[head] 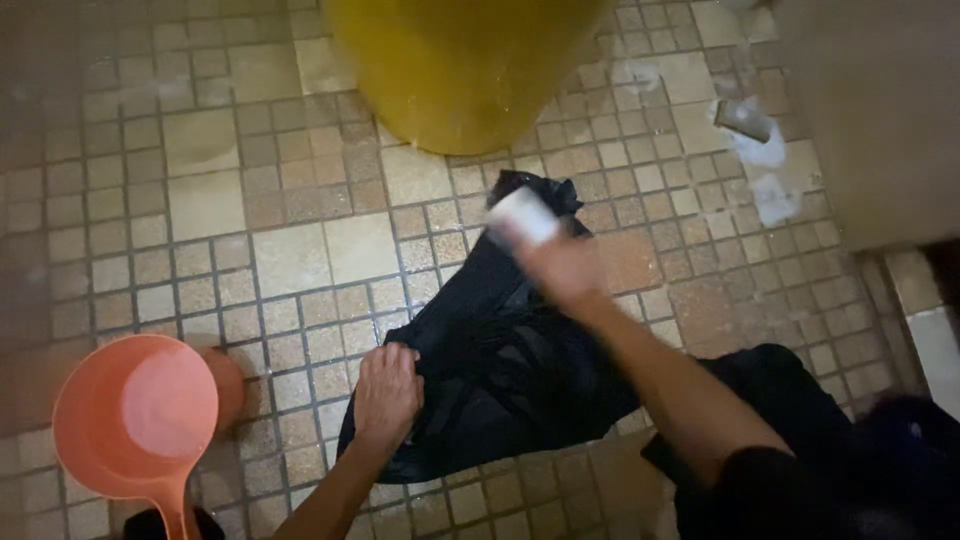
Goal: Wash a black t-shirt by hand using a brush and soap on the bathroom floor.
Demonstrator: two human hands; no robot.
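A wet black garment (490,350) lies spread on the tiled floor (250,210). My left hand (386,390) presses down on the garment's near left edge, fingers curled over the cloth. Blurred with motion, my right hand (560,262) is over the far end of the garment and holds a white bar of soap (524,215).
A big yellow bucket (460,60) stands on the floor beyond the garment. An orange dipper with a handle (135,420) sits at the near left. Soap suds (765,150) lie by the wall at the right. More dark cloth (800,400) is at the near right.
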